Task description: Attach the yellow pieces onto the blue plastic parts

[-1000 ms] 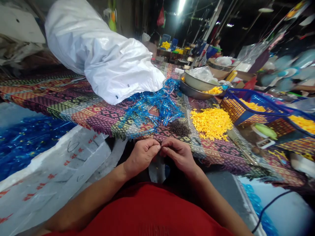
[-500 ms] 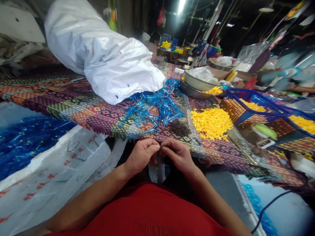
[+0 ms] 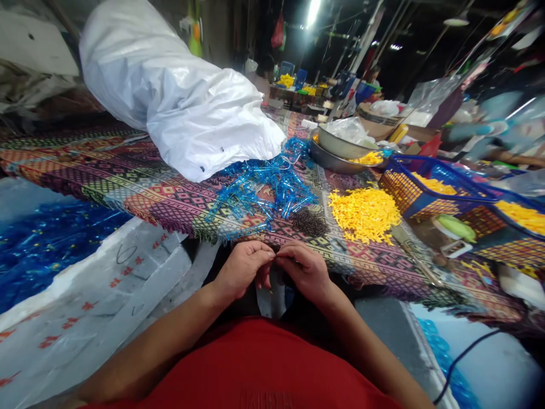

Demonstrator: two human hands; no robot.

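Observation:
My left hand (image 3: pixel 244 268) and my right hand (image 3: pixel 305 268) meet fingertip to fingertip at the front edge of the patterned cloth. Both are closed in a pinch; whatever sits between the fingers is too small or too hidden to name. A speck of yellow shows just under the left fingers. Beyond the hands lie a heap of clear blue plastic pieces (image 3: pixel 293 190), a small pile of tiny dark parts (image 3: pixel 310 223) and a bigger pile of small yellow plastic pieces (image 3: pixel 364 215).
A big white sack (image 3: pixel 204 113) lies at the back left. Blue baskets (image 3: pixel 438 196) of yellow pieces stand right, near stacked metal bowls (image 3: pixel 336 159). Left below is a white foam box (image 3: pixel 140 267) beside many blue pieces (image 3: pixel 55 244). A person's arm shows far right.
Both hands stay pinched together in nearly the same spot. The right fingers have shifted slightly left, closer against the left fingertips, and the left fingers below have lowered a little.

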